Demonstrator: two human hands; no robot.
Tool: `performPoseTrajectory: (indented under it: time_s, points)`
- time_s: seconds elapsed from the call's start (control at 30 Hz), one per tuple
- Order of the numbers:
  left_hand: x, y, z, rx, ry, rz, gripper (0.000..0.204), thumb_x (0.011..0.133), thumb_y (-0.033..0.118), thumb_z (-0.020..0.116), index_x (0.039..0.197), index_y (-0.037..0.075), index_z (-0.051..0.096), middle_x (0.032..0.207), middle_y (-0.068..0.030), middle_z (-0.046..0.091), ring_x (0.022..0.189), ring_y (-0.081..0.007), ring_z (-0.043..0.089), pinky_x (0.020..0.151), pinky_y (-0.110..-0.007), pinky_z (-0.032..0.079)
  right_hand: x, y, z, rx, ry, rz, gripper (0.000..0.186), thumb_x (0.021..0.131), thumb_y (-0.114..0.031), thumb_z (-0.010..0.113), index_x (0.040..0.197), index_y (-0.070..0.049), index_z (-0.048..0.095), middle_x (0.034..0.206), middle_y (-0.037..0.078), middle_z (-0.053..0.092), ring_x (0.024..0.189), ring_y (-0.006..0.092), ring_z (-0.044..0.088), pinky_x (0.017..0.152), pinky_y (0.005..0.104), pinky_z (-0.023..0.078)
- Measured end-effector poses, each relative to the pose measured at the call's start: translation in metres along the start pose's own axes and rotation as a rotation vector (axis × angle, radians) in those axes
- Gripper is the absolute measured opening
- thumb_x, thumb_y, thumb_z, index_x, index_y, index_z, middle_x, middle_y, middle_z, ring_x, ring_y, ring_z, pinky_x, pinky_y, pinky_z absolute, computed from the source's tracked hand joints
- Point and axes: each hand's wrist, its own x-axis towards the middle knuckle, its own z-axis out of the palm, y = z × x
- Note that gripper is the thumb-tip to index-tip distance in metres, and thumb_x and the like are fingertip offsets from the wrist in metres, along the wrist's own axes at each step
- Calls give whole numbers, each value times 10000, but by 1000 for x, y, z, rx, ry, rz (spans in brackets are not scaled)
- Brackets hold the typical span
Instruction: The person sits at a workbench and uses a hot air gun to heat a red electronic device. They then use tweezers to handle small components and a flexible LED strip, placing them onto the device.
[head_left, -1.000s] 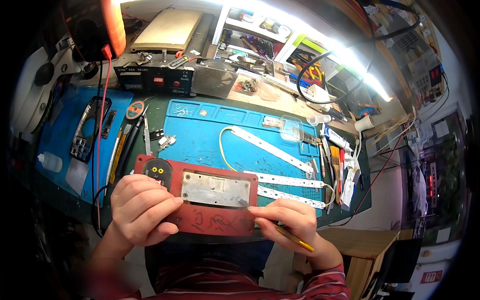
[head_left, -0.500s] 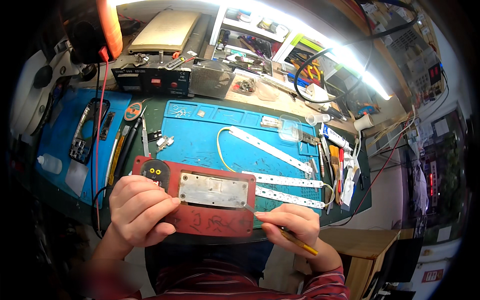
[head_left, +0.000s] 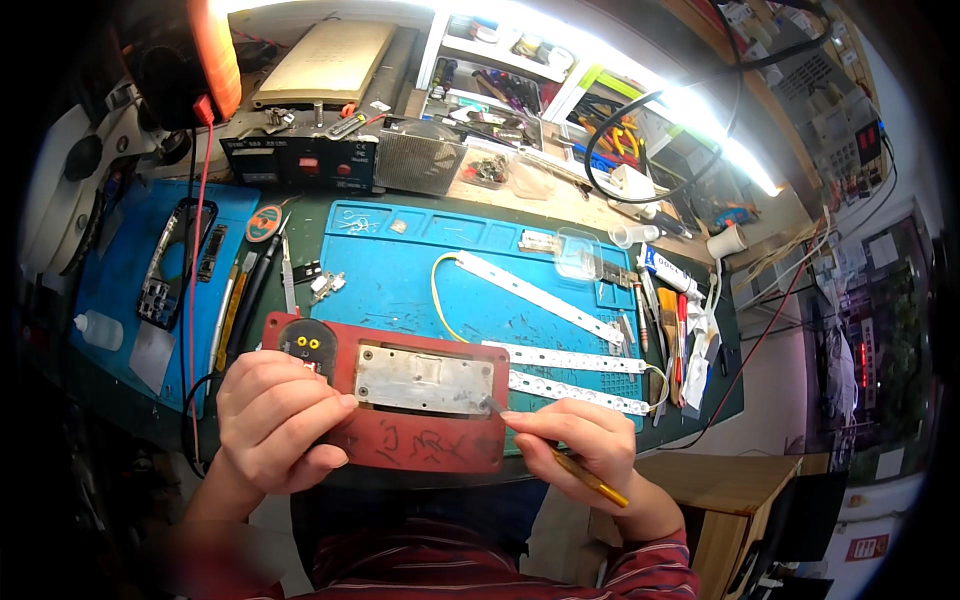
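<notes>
Fingers (head_left: 270,405) of the left hand (head_left: 262,435) are wrapped round the left end of a red holder (head_left: 478,448), so from my remote seat I read that grip as firm. Its long axis runs left to right, dipping a little at the right end, and its face is turned up toward my view. A metal plate (head_left: 425,380) sits in it just right of those fingertips, lying along the same axis, and a black inset (head_left: 308,342) shows just beyond the knuckles.

I see the right hand (head_left: 575,440) pinching a slim tool (head_left: 592,480) like a pen. Its gold handle slants down to the right beneath the fingers, while the tip points up and left at the plate's lower right corner; I cannot tell whether it touches.

Both forearms come up from the lower edge, wrists angled inward, the left hand's back facing me and the right fingertips pointing left.

Past the fingers spreads a blue mat (head_left: 375,280). Three white strips (head_left: 575,358) lie beyond the right fingers, the lower two running up to the holder's right edge, which blocks my view of their ends. Farther right of that hand I find a brush (head_left: 668,325). Left of the left fingers a black cable (head_left: 188,405) loops, and those fingers hide part of the holder from me.
</notes>
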Motion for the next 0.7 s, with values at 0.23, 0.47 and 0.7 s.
performPoseTrajectory:
  time_s: [0.23,0.47,0.7]
  points:
    - [2,-1,1,-9,1,10,427,1009,452,614,967,51,754,887,-43,688,817,-234,657,740,-394,549,11,9,-2,56,-41,-39,299,847,31,765,1144,-4,750,806,96,700,681,202,680,583,297,520]
    - [1,0,1,-3,4,5,419,1005,444,619,969,49,754,886,-44,687,812,-234,658,737,-394,546,17,13,-4,104,-68,-20,269,853,31,757,1118,-16,769,803,87,705,695,187,687,597,275,521]
    - [3,0,1,-10,3,10,414,1004,440,622,963,50,754,885,-44,687,809,-233,658,733,-392,546,13,16,-13,183,-84,84,225,833,19,769,1052,-18,802,806,98,738,709,172,698,627,270,520]
